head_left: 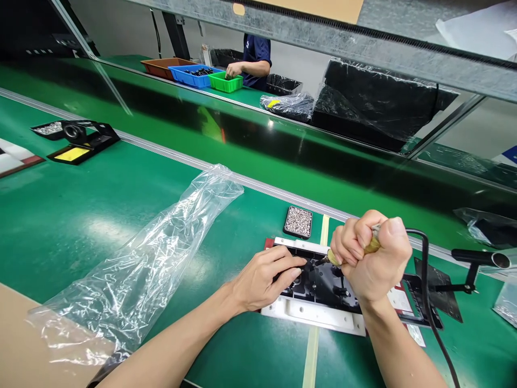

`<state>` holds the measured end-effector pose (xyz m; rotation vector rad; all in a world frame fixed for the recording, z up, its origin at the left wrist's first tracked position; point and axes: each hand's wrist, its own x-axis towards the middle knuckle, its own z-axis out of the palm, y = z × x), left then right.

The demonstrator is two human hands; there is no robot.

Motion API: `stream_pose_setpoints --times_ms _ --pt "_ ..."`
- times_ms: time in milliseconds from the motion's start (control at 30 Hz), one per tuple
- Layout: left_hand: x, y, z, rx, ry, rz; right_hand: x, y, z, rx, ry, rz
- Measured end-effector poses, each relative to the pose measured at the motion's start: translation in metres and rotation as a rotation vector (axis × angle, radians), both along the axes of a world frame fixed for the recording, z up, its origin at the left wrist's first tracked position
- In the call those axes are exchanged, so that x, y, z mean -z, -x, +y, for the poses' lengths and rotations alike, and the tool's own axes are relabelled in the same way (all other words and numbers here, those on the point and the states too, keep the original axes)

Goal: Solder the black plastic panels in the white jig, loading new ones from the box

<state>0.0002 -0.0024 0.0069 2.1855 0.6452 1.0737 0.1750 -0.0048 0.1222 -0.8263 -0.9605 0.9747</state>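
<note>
At the lower left of the frame a long clear plastic bag (pixel 133 275) lies crumpled on the green desk (pixel 60 215), its near end reaching over a brown cardboard sheet (pixel 16 334). In the lower middle the left hand (pixel 262 280) rests flat, fingers stretched forward and pressing on the left part of a black assembly (pixel 323 283) that sits in a white fixture plate (pixel 311 312). Just to the right, the right hand (pixel 371 253) is closed in a fist around a tool with a yellowish handle (pixel 374 245); the tip of the tool points down-left and meets the black assembly near the left fingertips. A black cable (pixel 426 285) comes out from behind the fist and runs down to the lower right edge of the frame. Just beyond the fixture plate, a small black tray of tiny screws (pixel 299 222) lies on the desk beside a pale yellow tape line (pixel 323 226). At the right edge a black stand with a tube (pixel 480 258) is seen. Farther, at the upper left, a black holder with a yellow sponge pad (pixel 76 145) stands on the desk. Behind the dark conveyor belt (pixel 242 134), in the upper middle, a co-worker's hand (pixel 233 69) reaches into a green bin (pixel 226 82), next to a blue bin (pixel 191 75) and a brown bin (pixel 161 66); black trays wrapped in plastic (pixel 379 102) stand at the upper right.
</note>
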Motion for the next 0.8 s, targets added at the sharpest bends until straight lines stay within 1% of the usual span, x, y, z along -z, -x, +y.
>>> stream_pose_setpoints --times_ms 467,800 --pt "0.0006 -0.0003 -0.0002 -0.005 0.007 0.005 -0.0007 0.001 0.0003 -0.002 -0.015 -0.025" --pt "0.0005 0.0003 -0.0008 0.005 0.02 -0.007 -0.0009 0.0011 0.0007 -0.01 0.004 0.004"
